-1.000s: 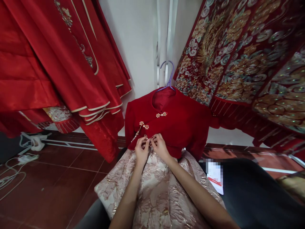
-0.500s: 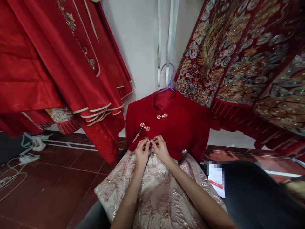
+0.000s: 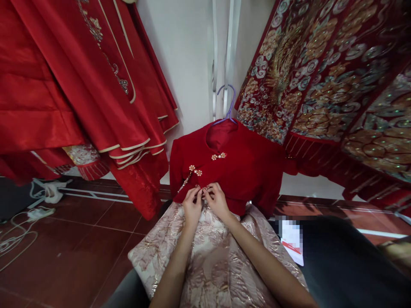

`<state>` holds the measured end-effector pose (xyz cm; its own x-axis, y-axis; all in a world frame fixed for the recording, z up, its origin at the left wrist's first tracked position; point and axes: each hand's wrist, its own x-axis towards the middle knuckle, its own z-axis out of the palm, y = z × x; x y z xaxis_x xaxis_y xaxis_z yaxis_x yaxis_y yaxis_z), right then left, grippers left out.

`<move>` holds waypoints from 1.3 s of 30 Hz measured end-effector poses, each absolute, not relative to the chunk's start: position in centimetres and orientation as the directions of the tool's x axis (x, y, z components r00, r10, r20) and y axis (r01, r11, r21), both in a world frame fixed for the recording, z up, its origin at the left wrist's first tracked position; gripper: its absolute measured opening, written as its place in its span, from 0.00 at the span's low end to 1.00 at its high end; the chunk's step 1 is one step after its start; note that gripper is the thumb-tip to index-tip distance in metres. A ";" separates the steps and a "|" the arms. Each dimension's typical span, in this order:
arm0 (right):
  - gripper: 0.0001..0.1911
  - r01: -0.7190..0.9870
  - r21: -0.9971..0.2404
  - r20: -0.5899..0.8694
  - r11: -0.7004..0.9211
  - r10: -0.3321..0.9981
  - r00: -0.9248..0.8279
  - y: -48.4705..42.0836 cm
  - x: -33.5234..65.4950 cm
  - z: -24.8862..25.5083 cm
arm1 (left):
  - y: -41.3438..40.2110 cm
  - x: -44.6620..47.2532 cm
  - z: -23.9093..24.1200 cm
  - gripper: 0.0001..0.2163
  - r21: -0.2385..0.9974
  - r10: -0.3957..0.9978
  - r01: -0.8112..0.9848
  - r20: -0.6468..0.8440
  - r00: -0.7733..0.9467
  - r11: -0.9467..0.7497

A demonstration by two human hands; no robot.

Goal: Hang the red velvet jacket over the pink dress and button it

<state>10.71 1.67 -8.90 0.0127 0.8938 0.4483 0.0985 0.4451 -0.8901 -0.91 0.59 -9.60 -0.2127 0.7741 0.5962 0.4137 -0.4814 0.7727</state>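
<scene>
A red velvet top [image 3: 244,167] on a purple hanger [image 3: 228,102] lies above a pale pink brocade skirt [image 3: 212,261]. Two pearl clasps [image 3: 218,156] on its front are fastened. My left hand [image 3: 192,208] and my right hand [image 3: 217,201] meet at the top's lower front edge. Both pinch a third pearl clasp [image 3: 204,188] between their fingertips, fingers curled close together. Most of that clasp is hidden by the fingers.
Red satin robes [image 3: 80,85] hang at the left. Heavily embroidered red and gold garments [image 3: 327,77] hang at the right. White cables [image 3: 19,222] lie on the dark red tiled floor [image 3: 73,248]. A tagged black item [image 3: 346,256] sits at the right.
Both hands stay pinched at the lower clasp with only small finger shifts. The view has dipped slightly.
</scene>
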 end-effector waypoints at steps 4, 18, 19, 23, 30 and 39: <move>0.08 0.166 -0.871 0.474 0.462 0.880 0.039 1.7 10.7 -9.0 | 0.5 -0.9 -9.4 0.11 0.748 0.766 0.455 0.613 -0.193 -0.484; 0.09 0.330 -0.837 0.501 0.436 0.854 0.143 1.4 10.6 -8.0 | 0.6 -0.8 -8.7 0.07 0.694 0.745 0.545 0.643 -0.176 -0.470; 0.09 0.329 -0.836 0.501 0.439 0.855 0.135 1.4 10.5 -8.0 | 0.6 -0.8 -8.8 0.06 0.690 0.746 0.546 0.645 -0.167 -0.475; 0.08 0.278 -0.851 0.497 0.446 0.855 0.151 0.5 10.8 -7.7 | 0.1 -0.6 -9.0 0.13 0.698 0.737 0.518 0.652 -0.177 -0.494; 0.11 0.240 -0.819 0.572 0.522 0.707 0.415 -1.4 12.3 -5.9 | -0.8 -0.8 -8.4 0.09 0.650 0.533 0.603 0.747 -0.397 -0.462; 0.09 0.276 -0.788 0.609 0.551 0.764 0.212 -0.9 11.2 -8.5 | -0.3 -1.0 -9.7 0.11 0.541 0.682 0.705 0.723 -0.111 -0.458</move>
